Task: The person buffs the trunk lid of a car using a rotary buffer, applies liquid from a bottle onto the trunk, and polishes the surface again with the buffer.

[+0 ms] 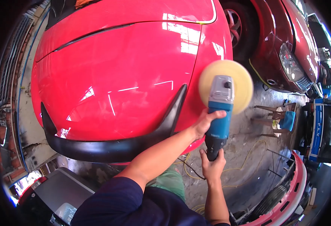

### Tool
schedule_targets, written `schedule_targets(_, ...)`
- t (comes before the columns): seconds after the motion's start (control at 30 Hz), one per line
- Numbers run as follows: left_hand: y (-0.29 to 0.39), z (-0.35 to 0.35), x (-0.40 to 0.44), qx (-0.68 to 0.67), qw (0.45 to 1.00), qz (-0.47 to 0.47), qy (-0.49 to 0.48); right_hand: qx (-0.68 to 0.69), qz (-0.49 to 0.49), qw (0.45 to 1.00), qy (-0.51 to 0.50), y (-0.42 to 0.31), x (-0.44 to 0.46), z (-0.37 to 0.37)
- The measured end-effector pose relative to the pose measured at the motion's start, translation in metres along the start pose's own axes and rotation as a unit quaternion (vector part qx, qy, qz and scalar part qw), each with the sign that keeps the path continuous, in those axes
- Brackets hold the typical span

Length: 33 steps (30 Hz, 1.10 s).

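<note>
A blue-and-grey power polisher (220, 126) with a round yellow pad (242, 88) is held in both my hands. My left hand (203, 123) wraps around its blue body near the head, thumb lying across the top. Around the black rear end closes my right hand (213, 165). The pad looks blurred and overlaps the side of the glossy red car (120, 75) beside the panel seam. Whether the pad touches the paint, I cannot tell. A black trim piece (109, 150) runs along the near edge of the red panel.
A dark red car (267, 41) with its headlight (290, 62) stands close on the right. Beyond the polisher are a stool with a blue cloth (287, 121) and a red bumper (295, 188). A yellow cord (248, 154) trails over the concrete floor. A grey-and-black object (65, 188) sits at lower left.
</note>
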State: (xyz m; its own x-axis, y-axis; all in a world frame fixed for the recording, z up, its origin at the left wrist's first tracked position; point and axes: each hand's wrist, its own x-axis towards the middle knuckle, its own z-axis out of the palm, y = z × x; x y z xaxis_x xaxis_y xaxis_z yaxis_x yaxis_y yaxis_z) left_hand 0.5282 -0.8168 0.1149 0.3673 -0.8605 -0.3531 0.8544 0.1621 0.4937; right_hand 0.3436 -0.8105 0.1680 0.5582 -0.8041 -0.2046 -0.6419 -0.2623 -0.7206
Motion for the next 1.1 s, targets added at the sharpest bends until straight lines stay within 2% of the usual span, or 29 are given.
schedule_targets(0.1,0.015,0.025,-0.026,0.029,0.998,0.001,-0.053,0.054,-0.001,0.998,0.019,-0.014,-0.029,-0.006)
schedule_targets(0.23,0.038,0.026,-0.072,0.028,0.998,0.014,-0.045,0.123,0.095,0.984,-0.090,-0.036,-0.060,-0.017)
schedule_targets(0.27,0.041,0.016,-0.083,0.022,0.999,0.020,-0.022,0.165,0.115,0.970,-0.137,-0.045,-0.066,-0.017)
schedule_targets(0.33,0.071,0.003,-0.115,0.076,0.996,0.050,0.027,0.195,0.074,0.956,-0.207,-0.065,-0.069,-0.002)
schedule_targets(0.4,0.100,-0.024,-0.144,0.108,0.987,0.051,0.107,0.231,0.018,0.939,-0.255,-0.062,-0.076,0.044)
schedule_targets(0.47,0.134,-0.050,-0.164,0.173,0.972,0.057,0.149,0.341,-0.009,0.904,-0.258,-0.090,-0.084,0.089)
schedule_targets(0.53,0.161,-0.071,-0.174,0.222,0.958,0.064,0.170,0.409,0.118,0.830,-0.360,-0.117,-0.087,0.119)
schedule_targets(0.57,0.171,-0.077,-0.176,0.244,0.952,0.047,0.178,0.454,0.125,0.804,-0.364,-0.123,-0.091,0.138)
schedule_targets(0.67,0.187,-0.095,-0.167,0.301,0.936,0.016,0.182,0.494,0.159,0.787,-0.334,-0.136,-0.097,0.173)
schedule_targets(0.7,0.187,-0.098,-0.162,0.315,0.932,0.005,0.181,0.520,0.140,0.790,-0.294,-0.134,-0.099,0.187)
schedule_targets(0.73,0.189,-0.093,-0.154,0.351,0.921,0.009,0.170,0.559,0.142,0.768,-0.279,-0.137,-0.098,0.193)
schedule_targets(0.8,0.187,-0.080,-0.133,0.414,0.897,0.018,0.151,0.626,0.147,0.723,-0.252,-0.139,-0.092,0.203)
schedule_targets(0.93,0.186,-0.068,-0.092,0.478,0.871,-0.025,0.112,0.702,0.154,0.674,-0.171,-0.148,-0.073,0.220)
schedule_targets(1.1,0.184,-0.050,-0.056,0.538,0.838,-0.039,0.080,0.734,0.150,0.649,-0.134,-0.151,-0.042,0.221)
